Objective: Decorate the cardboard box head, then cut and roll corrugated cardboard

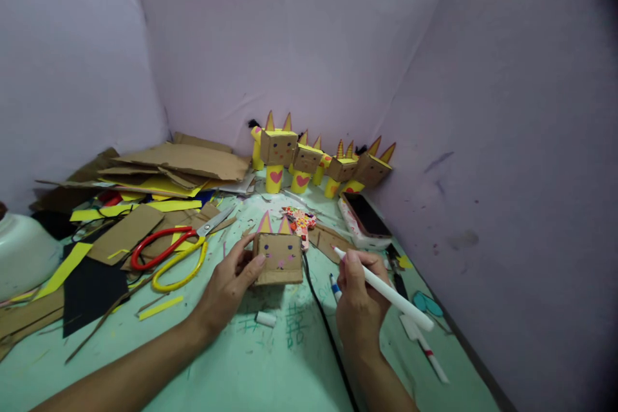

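Note:
My left hand (pixel 235 280) grips the left side of a small cardboard box head (pixel 279 268), thumb on its front. The box bears a drawn face with dark eyes, pink marks at the middle and cheek lines, and two pointed pink-edged ears stand on top. To its right, my right hand (pixel 361 299) holds a white marker (pixel 391 295) like a pen, its reddish tip pointing up and left, apart from the box. Below that hand's fingers lies a blue-and-white marker (pixel 335 286), partly hidden. A white marker cap (pixel 266 318) rests on the table in front of the box.
Finished-looking cardboard-headed figures (pixel 279 151) with yellow tube bodies stand at the back. Scissors (pixel 183 248) and cardboard scraps (pixel 178 161) cover the left, beside a white container (pixel 26 254). A patterned glue gun (pixel 302 222) trails a black cable (pixel 322 318). A phone (pixel 367 214) lies right.

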`<state>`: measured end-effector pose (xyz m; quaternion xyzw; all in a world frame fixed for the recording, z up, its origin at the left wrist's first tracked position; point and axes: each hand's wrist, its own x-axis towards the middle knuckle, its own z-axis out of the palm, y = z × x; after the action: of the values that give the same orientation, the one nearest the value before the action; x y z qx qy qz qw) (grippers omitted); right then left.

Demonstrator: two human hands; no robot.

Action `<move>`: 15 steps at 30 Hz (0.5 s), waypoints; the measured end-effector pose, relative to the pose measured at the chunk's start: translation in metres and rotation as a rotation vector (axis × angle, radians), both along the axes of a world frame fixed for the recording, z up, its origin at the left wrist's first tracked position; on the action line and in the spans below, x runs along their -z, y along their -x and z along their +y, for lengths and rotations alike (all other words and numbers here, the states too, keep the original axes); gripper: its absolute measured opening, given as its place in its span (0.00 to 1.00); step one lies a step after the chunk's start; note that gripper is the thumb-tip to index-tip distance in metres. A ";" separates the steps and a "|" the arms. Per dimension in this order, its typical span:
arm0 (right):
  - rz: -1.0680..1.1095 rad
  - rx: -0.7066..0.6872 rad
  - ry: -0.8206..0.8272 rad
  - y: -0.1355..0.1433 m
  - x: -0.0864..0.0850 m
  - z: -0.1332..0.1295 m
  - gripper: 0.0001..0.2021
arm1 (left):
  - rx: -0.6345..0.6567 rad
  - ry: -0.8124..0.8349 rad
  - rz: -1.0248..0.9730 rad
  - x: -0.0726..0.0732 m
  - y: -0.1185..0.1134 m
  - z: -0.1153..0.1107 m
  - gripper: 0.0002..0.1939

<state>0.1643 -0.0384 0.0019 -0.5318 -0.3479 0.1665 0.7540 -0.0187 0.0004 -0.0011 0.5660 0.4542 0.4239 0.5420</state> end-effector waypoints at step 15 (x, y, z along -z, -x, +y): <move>-0.285 -0.347 -0.021 0.029 -0.003 0.004 0.07 | 0.085 0.013 -0.136 0.005 0.002 0.001 0.44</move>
<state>0.1353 -0.0340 0.0048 -0.4741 -0.5390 0.2134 0.6627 -0.0204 0.0010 -0.0065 0.5512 0.3944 0.4350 0.5928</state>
